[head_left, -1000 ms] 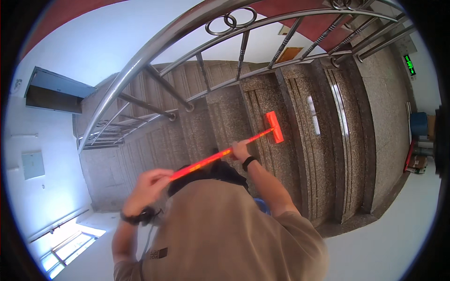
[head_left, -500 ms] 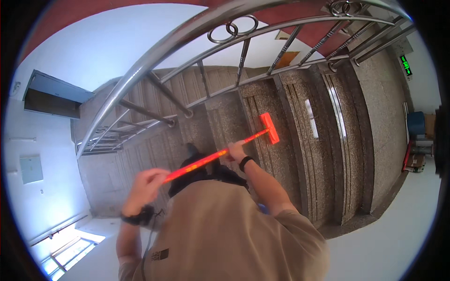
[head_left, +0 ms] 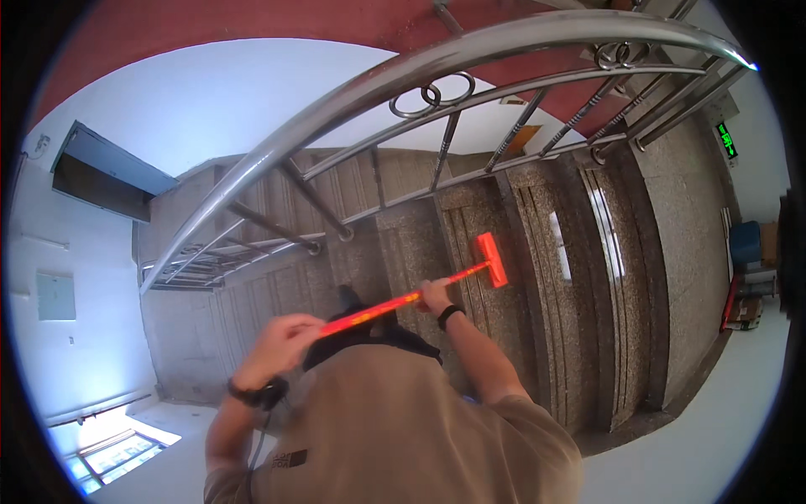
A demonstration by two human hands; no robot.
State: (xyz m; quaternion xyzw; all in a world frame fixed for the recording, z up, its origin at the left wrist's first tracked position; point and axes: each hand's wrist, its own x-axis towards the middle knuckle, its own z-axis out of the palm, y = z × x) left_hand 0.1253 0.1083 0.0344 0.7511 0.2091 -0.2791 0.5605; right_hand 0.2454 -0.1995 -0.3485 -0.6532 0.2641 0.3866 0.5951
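Observation:
A long-handled floor brush [head_left: 369, 314] with an orange-red handle slants across in front of my body, rising toward the right. My left hand [head_left: 281, 344] is closed round the near end of the handle. Farther up, my right hand [head_left: 435, 296] grips the handle close to the brush head [head_left: 492, 259]. The short crosswise head lies over a speckled stair step [head_left: 470, 223]; whether it touches the stone I cannot tell. Its bristles hardly show from here.
A shiny metal railing [head_left: 369, 92] curves along the far side of the stairs [head_left: 579, 328]. At the right is a landing [head_left: 684, 218], with a blue bin [head_left: 744, 244] and cardboard boxes [head_left: 743, 313] by the wall. A grey door [head_left: 109, 172] stands at far left.
The whole scene has shifted down and slightly right in the picture. Both hands keep their grip on the floor brush, and its head stays over about the same step.

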